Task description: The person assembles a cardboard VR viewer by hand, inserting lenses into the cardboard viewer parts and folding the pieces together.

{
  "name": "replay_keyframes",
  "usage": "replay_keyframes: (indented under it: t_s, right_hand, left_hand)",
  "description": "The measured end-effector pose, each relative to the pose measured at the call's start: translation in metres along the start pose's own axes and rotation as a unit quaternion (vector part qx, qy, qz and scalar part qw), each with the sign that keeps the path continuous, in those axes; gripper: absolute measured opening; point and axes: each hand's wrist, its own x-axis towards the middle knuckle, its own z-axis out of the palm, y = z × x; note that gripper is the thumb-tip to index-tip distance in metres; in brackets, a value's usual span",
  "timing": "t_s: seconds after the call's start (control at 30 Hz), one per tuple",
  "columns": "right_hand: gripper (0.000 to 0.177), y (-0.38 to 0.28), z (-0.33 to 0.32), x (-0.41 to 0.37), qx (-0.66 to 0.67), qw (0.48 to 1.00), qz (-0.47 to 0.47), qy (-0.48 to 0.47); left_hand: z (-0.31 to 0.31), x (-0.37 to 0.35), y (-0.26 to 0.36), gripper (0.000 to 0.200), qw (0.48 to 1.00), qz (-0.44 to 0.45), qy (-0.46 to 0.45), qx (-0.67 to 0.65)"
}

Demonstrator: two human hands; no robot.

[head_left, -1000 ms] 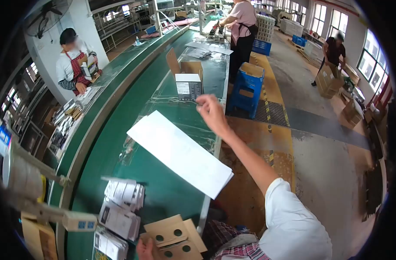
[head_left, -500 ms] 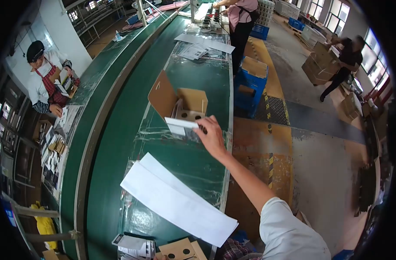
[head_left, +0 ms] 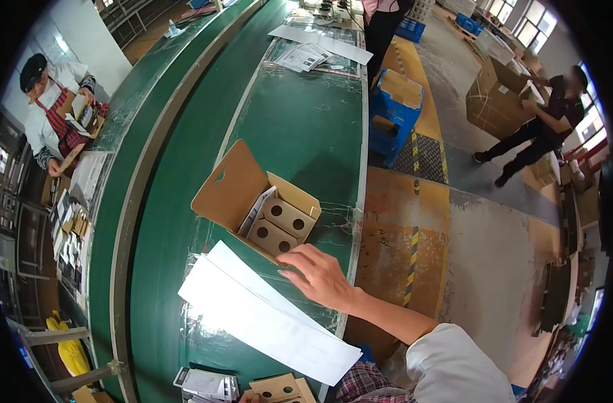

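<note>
An open cardboard box (head_left: 243, 178) stands on the green work surface, its lid raised toward the left. Inside it sits a cardboard insert (head_left: 277, 225) with several round holes, and folded printed papers (head_left: 258, 207) are tucked along its left side. My right hand (head_left: 320, 277) is at the box's near rim, fingers curled over the edge and thumb below. At the bottom edge only a few fingers of my left hand (head_left: 251, 397) show, beside another holed cardboard insert (head_left: 279, 388); their grip is hidden. A stack of printed leaflets (head_left: 209, 383) lies to their left.
Long white sheets (head_left: 253, 309) lie between me and the box. More papers (head_left: 303, 57) are at the far end. A co-worker (head_left: 58, 114) handles a box on the left. Right, blue stools (head_left: 397, 114) stand by the belt; another person (head_left: 551, 121) holds a large carton (head_left: 494, 97).
The box has come nearer and turned, showing more of its inside. My right hand has moved toward me with it. The person on the right has stepped closer with the carton.
</note>
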Motion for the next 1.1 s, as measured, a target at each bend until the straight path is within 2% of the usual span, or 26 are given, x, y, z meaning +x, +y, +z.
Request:
replay_keyframes:
  t_s: [0.1, 0.2, 0.27, 0.33, 0.37, 0.43, 0.53, 0.57, 0.63, 0.77, 0.87, 1.1]
  right_hand:
    - [0.023, -0.006, -0.008, -0.001, 0.004, 1.000, 0.002, 0.019]
    - [0.021, -0.001, -0.014, 0.006, -0.009, 1.000, -0.003, 0.015]
    - [0.022, -0.005, -0.022, 0.024, -0.045, 0.999, 0.002, 0.004]
    - [0.026, -0.004, -0.019, 0.052, -0.086, 0.995, -0.052, 0.011]
    - [0.028, -0.003, -0.015, 0.065, -0.107, 0.991, -0.077, 0.014]
    - [0.032, 0.013, -0.001, 0.084, -0.142, 0.987, -0.056, -0.054]
    - [0.032, 0.032, 0.019, 0.097, -0.173, 0.975, 0.010, -0.136]
    - [0.031, 0.033, 0.021, 0.100, -0.178, 0.970, 0.037, -0.161]
    - [0.027, 0.039, 0.023, 0.100, -0.183, 0.969, 0.038, -0.160]
    - [0.016, 0.042, 0.019, 0.097, -0.170, 0.970, 0.077, -0.156]
    - [0.013, 0.044, 0.016, 0.091, -0.167, 0.971, 0.071, -0.154]
    - [0.023, 0.060, 0.017, 0.081, -0.190, 0.964, 0.049, -0.181]
  left_hand:
    - [0.001, 0.001, -0.006, 0.038, 0.994, -0.014, -0.021, -0.106]
    - [0.001, 0.005, -0.019, 0.036, 0.987, 0.127, 0.059, 0.083]
    - [-0.002, 0.020, -0.050, 0.037, 0.994, 0.103, 0.034, 0.025]
    - [-0.005, 0.042, -0.091, 0.038, 0.993, 0.109, 0.027, -0.026]
    - [-0.005, 0.036, -0.083, 0.038, 0.994, 0.096, 0.024, -0.046]
    - [0.001, 0.018, -0.050, 0.037, 0.994, 0.072, 0.015, -0.086]
    - [-0.002, 0.050, -0.100, 0.038, 0.993, 0.109, 0.034, -0.041]
    - [-0.002, 0.048, -0.095, 0.038, 0.992, 0.109, 0.023, -0.060]
    - [-0.001, 0.043, -0.086, 0.037, 0.990, 0.107, 0.000, -0.096]
    - [-0.001, 0.053, -0.096, 0.035, 0.988, 0.131, 0.006, -0.085]
    - [-0.001, 0.052, -0.091, 0.035, 0.988, 0.123, -0.002, -0.093]
    - [-0.003, 0.050, -0.090, 0.034, 0.988, 0.105, -0.018, -0.112]
